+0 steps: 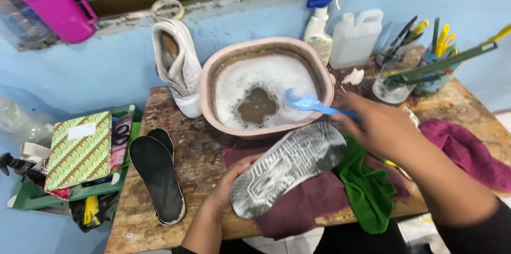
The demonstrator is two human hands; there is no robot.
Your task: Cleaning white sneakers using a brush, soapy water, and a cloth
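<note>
The left hand (226,187) clasps a soapy grey-soled shoe (290,166), its upper hidden underneath. The right hand (372,126) closes its grip on a blurred blue plastic brush (308,102) over the foamy pink basin (213,73).

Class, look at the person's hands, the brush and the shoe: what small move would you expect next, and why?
Probably bringing the blue brush back onto the shoe sole. The right hand holds it at the rim of the foamy basin, while the left hand steadies the shoe sole-up, its tread already soapy.
</note>
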